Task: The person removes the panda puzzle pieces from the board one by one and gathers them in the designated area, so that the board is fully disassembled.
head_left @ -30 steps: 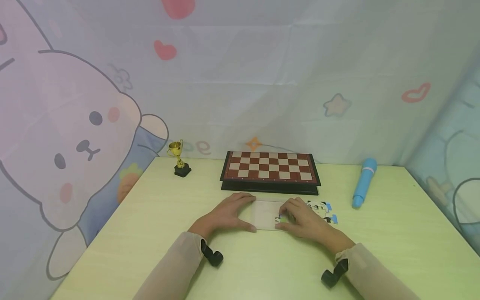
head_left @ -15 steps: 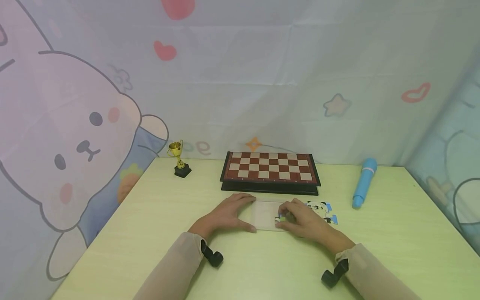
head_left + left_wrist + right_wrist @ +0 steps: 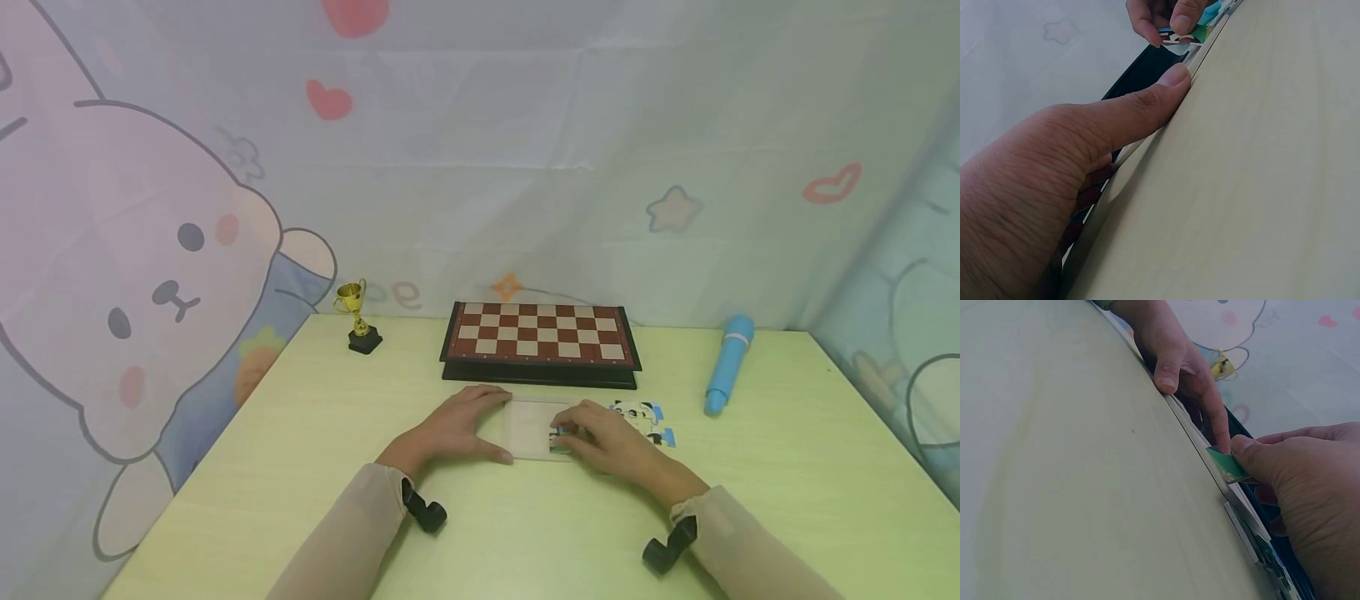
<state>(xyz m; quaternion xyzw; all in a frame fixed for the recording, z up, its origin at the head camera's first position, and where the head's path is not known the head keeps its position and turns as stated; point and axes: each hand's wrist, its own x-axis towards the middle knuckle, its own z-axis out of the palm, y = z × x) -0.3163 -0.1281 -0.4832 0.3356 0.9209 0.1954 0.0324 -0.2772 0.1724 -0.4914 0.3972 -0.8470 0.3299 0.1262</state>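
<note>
A shallow pale puzzle tray point(image 3: 527, 432) lies on the table in front of the chessboard box. My left hand point(image 3: 453, 429) holds the tray at its left end, thumb at the near corner and fingers at the far one. Over the tray's right part, my right hand point(image 3: 618, 446) pinches a small jigsaw piece point(image 3: 556, 439) between thumb and fingers. In the right wrist view that jigsaw piece point(image 3: 1225, 465) shows green and stands tilted above the tray. Several joined jigsaw pieces point(image 3: 647, 415) with a panda picture lie beyond the right hand, partly hidden by it.
Behind the tray lies a red-and-white chessboard box point(image 3: 540, 337) with black sides. A small gold trophy point(image 3: 358, 321) stands at the back left, and a blue toy microphone point(image 3: 728, 367) rests at the back right of the table point(image 3: 525, 533). A printed cloth hangs behind.
My right hand's fingers have shifted and turned the jigsaw piece, so less of its green shows in the head view. My left hand stays in place on the tray.
</note>
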